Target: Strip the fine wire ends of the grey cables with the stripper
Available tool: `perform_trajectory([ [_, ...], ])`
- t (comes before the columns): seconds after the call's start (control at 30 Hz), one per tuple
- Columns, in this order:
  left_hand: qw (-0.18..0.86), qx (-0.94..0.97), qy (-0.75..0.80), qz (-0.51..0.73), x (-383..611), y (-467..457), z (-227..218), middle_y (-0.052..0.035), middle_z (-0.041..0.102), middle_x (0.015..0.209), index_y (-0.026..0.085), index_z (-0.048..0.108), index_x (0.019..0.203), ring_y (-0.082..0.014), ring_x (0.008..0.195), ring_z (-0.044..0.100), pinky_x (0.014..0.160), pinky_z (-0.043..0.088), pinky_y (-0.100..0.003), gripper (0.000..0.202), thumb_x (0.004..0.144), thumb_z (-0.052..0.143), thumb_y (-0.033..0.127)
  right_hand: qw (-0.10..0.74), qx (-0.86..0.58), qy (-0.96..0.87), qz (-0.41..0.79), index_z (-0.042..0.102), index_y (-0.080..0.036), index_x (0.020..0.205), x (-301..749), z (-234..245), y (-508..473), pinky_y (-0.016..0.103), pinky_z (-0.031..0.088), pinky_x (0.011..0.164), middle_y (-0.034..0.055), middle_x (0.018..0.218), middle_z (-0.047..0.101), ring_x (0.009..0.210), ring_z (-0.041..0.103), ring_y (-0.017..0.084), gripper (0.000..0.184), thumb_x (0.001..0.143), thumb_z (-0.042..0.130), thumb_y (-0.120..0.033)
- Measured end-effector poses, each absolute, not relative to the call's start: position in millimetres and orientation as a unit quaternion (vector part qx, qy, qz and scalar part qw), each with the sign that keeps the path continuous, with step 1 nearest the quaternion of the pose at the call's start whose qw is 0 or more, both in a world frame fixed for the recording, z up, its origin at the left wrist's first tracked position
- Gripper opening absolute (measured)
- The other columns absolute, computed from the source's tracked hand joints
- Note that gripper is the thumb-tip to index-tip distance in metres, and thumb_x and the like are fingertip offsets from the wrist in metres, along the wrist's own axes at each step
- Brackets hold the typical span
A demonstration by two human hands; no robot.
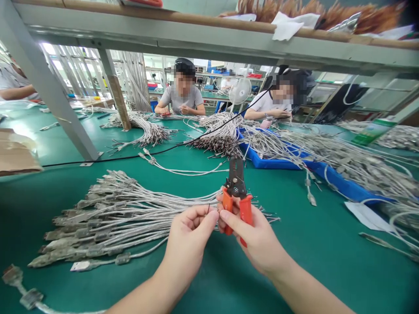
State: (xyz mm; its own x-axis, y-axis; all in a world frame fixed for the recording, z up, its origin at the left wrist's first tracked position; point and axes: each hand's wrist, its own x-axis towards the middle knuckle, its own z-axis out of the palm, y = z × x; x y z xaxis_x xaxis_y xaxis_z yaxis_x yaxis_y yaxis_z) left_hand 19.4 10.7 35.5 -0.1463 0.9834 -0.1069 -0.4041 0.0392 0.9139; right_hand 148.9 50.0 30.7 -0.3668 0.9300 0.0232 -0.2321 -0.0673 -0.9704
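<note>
My right hand [253, 235] is shut on the orange handles of a wire stripper [236, 192], whose steel jaws point up and away from me. My left hand [191, 235] pinches a thin dark wire end [208, 209] close to the tool. That wire seems to come from a large bundle of grey shielded cables [114, 218] fanned out on the left, with metal-ended connectors. The bundle's far ends pass behind my hands, and their wire tips stick out to the right of the stripper.
The green work table [294, 248] holds more cable bundles ahead and a blue tray [275, 162] heaped with cables on the right. A black cord [111, 158] crosses the table. Two co-workers sit opposite, beside a white fan [240, 91]. A shelf and its grey metal frame [163, 39] span overhead.
</note>
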Motion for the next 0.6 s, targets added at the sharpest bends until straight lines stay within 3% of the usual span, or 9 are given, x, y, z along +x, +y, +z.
perform_trajectory([
  [0.23, 0.580, 0.343, 0.452, 0.584, 21.8, 10.4, 31.4, 0.0007, 0.055, 0.051, 0.011, 0.069, 0.071, -0.0024, 0.039, 0.027, 0.036, 0.014, -0.016, 0.022, 0.074, 0.073, 0.032, 0.414, -0.338, -0.513, 0.672, 0.063, -0.020, 0.101, 158.1, 20.9, 49.1, 0.030, 0.043, 0.062, 0.0013, 0.078, 0.057, 0.069, 0.051, 0.017, 0.026, 0.084, 0.073, -0.037],
  [0.4, 0.500, 0.326, 0.508, 0.621, 8.1, 17.0, 37.3, -0.0013, 0.064, 0.057, 0.012, 0.069, 0.075, -0.0022, 0.040, 0.029, 0.038, 0.020, -0.016, 0.018, 0.078, 0.072, 0.029, 0.357, -0.319, -0.593, 0.647, 0.060, -0.019, 0.104, 171.9, 23.5, 48.0, 0.034, 0.044, 0.070, 0.0052, 0.087, 0.057, 0.076, 0.053, 0.021, 0.032, 0.094, 0.056, -0.049],
  [0.5, 0.454, 0.307, 0.524, 0.652, -2.0, 20.4, 41.0, -0.0027, 0.069, 0.069, 0.013, 0.071, 0.081, -0.0008, 0.041, 0.026, 0.040, 0.024, -0.014, 0.018, 0.080, 0.071, 0.031, 0.311, -0.282, -0.624, 0.659, 0.059, -0.018, 0.094, 175.2, 28.6, 45.0, 0.032, 0.043, 0.065, 0.0065, 0.086, 0.057, 0.070, 0.049, 0.019, 0.042, 0.096, 0.045, -0.058],
  [0.6, 0.440, 0.306, 0.511, 0.672, -6.3, 21.3, 42.0, -0.0025, 0.070, 0.073, 0.014, 0.072, 0.082, -0.0006, 0.042, 0.029, 0.041, 0.027, -0.013, 0.018, 0.080, 0.071, 0.031, 0.271, -0.289, -0.629, 0.669, 0.057, -0.018, 0.087, 174.6, 30.8, 42.3, 0.029, 0.041, 0.062, 0.0052, 0.081, 0.056, 0.067, 0.048, 0.017, 0.040, 0.098, 0.044, -0.054],
])
